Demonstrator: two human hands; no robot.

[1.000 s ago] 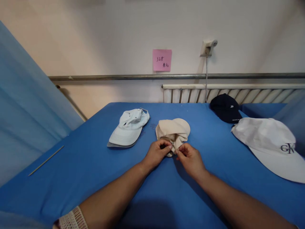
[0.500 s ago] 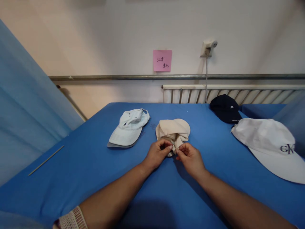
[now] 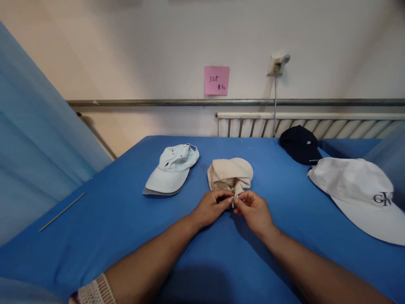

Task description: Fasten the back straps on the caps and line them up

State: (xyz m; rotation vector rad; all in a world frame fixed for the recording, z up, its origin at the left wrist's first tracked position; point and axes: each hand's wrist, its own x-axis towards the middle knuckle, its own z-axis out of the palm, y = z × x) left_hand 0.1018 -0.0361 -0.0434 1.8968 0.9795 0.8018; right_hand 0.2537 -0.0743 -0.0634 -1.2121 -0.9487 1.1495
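A beige cap lies in the middle of the blue-covered table, its brim pointing away from me and its back edge towards me. My left hand pinches the cap's near edge between thumb and fingers. Close beside it, my right hand grips the same edge, where the cloth is bunched up. Fingers of both hands hide the exact part of the strap or rim they hold. To the left rests a pale blue cap, with a grey brim showing beneath its own.
On the right are a black cap and a large white cap. A thin stick lies at the left of the blue sheet. Behind stand a radiator and a metal rail; a blue curtain hangs left.
My left hand has shifted slightly right, and its fingertips are now closer to my right hand's at the cap's edge. The cap itself stays in place.
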